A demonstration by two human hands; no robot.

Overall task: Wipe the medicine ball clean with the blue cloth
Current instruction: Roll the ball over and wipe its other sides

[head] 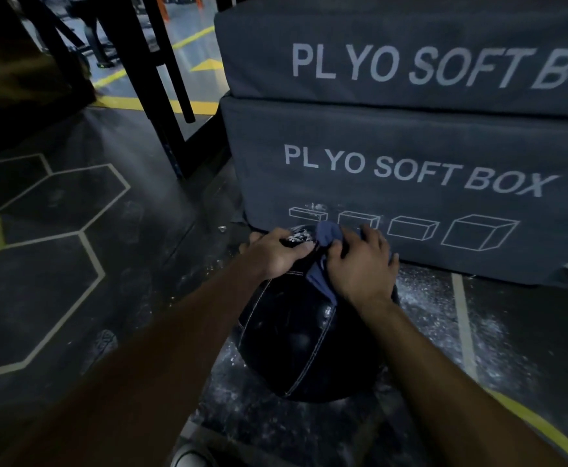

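A black medicine ball (296,345) with white stitched seams sits on the floor in front of the stacked boxes. White dust clings to its top, just beyond my left thumb. My left hand (276,252) rests over the ball's upper left side, fingers spread on the surface. My right hand (363,267) presses a crumpled blue cloth (324,261) onto the ball's top, fingers curled over the cloth. Part of the cloth hangs down toward me from under that hand.
Two stacked grey plyo soft boxes (410,163) stand right behind the ball. White powder (427,298) is scattered on the dark floor to the right. A black rack frame (161,96) rises at the back left. Hexagon floor markings (56,230) lie to the left.
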